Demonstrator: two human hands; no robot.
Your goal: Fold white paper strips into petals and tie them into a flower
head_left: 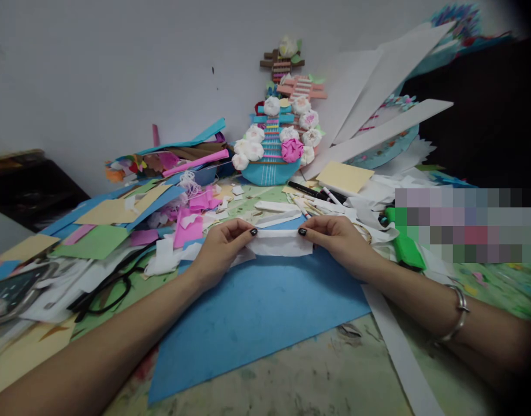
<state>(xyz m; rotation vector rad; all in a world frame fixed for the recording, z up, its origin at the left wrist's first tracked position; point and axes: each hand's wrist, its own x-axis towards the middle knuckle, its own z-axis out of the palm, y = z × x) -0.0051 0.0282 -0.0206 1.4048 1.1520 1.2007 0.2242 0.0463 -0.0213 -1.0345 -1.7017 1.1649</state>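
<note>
A strip of white paper is stretched level between my two hands, with a narrow band along its upper edge that looks folded over. My left hand pinches its left end between thumb and fingers. At the right end, my right hand pinches it the same way. Beneath lies a sheet of blue paper on the green patterned table. Just beyond the strip sit folded white paper pieces. The fingertips behind the strip are partly hidden.
Paper guitars with crumpled-paper flowers lean on the wall. Paper scraps, black glasses and a phone lie at left. Black markers, a green object and a long white strip are at right.
</note>
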